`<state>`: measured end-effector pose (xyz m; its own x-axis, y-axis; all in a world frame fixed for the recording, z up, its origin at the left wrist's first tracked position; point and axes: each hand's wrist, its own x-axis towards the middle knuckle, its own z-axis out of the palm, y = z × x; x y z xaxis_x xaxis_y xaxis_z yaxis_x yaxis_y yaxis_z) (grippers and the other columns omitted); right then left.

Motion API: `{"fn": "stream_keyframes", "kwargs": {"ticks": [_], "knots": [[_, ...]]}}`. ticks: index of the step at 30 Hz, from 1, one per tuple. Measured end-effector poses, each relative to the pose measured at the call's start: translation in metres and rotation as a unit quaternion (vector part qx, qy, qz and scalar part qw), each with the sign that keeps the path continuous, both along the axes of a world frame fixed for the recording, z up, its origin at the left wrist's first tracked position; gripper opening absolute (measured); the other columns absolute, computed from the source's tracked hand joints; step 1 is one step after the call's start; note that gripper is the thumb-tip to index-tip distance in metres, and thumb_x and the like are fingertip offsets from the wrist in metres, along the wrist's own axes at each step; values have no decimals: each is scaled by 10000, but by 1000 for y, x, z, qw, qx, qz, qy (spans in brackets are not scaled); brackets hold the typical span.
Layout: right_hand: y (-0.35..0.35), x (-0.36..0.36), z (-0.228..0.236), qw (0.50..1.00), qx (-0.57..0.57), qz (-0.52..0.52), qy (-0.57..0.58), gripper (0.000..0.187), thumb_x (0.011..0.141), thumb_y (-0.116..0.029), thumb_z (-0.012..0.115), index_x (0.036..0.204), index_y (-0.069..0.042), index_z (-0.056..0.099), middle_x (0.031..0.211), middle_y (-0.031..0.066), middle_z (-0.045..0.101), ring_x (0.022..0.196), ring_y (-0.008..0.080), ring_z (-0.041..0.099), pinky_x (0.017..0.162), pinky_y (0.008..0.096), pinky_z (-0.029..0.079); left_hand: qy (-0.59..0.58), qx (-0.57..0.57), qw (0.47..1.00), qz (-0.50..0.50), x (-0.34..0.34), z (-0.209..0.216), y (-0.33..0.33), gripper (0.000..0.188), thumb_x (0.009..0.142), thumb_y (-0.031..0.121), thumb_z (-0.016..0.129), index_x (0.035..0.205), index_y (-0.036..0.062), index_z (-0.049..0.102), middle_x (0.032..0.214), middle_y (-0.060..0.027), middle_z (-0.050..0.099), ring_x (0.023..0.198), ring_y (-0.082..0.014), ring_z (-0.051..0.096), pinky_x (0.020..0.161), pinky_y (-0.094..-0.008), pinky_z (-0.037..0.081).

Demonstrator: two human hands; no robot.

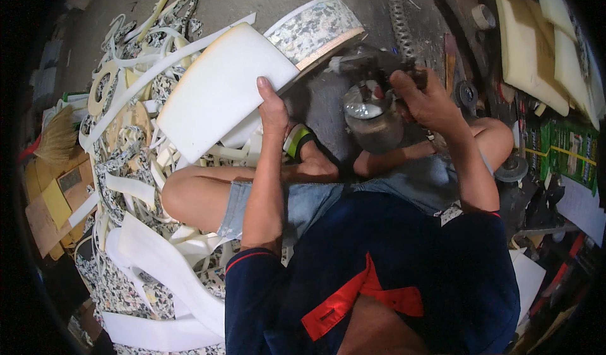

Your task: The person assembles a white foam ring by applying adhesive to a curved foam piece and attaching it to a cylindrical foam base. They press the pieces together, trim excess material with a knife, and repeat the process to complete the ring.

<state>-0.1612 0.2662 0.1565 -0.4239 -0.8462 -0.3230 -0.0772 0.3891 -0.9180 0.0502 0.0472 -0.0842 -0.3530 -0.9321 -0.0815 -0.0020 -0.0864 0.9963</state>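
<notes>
My left hand [273, 107] grips a white foam slab [227, 80] by its right edge, with the thumb on top and the other fingers hidden beneath. The slab is tilted, and its far edge looks yellowed. In my right hand [432, 102] is a spray gun [379, 77] with a round metal cup [374, 124] under it, my fingers wrapped round its handle. Its nozzle end points left, toward the slab, and is blurred. Just beyond the slab's far right corner stands a curved speckled foam block [315, 30] with a tan lower edge.
A coiled hose [399, 20] runs from the gun to the far side. Foam offcuts [126, 134] lie heaped at my left, by a straw broom [57, 137]. Yellowish foam sheets [530, 45] stand at far right, near green packets [571, 153]. A tape roll [483, 17] lies on the floor.
</notes>
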Motion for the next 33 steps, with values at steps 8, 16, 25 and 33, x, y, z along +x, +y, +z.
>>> {"fn": "stream_keyframes", "kwargs": {"ticks": [8,16,25,33], "knots": [[27,-63,1,977,-61,-183,91,486,1047,-427,532,1006,40,663,872,49,713,505,108,519,467,273,435,-204,-171,960,-89,-1,45,10,943,937,678,513,1377,-155,466,1423,-344,487,1361,-452,428,1175,-440,275],[38,-225,-58,917,-125,-367,98,359,981,-340,666,1101,-2,656,797,56,640,587,126,577,531,288,491,-437,-148,885,-68,-32,90,4,1017,697,587,846,1280,-191,544,1366,-359,540,1329,-444,487,1143,-429,354],[8,-375,-172,885,2,-407,227,615,930,-478,671,1260,39,626,990,139,726,728,211,684,767,366,544,-306,-222,924,50,-20,57,-9,787,687,319,938,1221,-153,603,1227,-258,656,1145,-317,608,1057,-383,433],[7,-287,-114,963,54,-212,159,606,935,-607,628,998,-8,690,778,31,657,639,118,601,585,292,482,-388,-127,909,84,15,31,-5,526,766,189,898,1108,-141,673,1083,-190,719,961,-222,665,923,-357,505]]}}
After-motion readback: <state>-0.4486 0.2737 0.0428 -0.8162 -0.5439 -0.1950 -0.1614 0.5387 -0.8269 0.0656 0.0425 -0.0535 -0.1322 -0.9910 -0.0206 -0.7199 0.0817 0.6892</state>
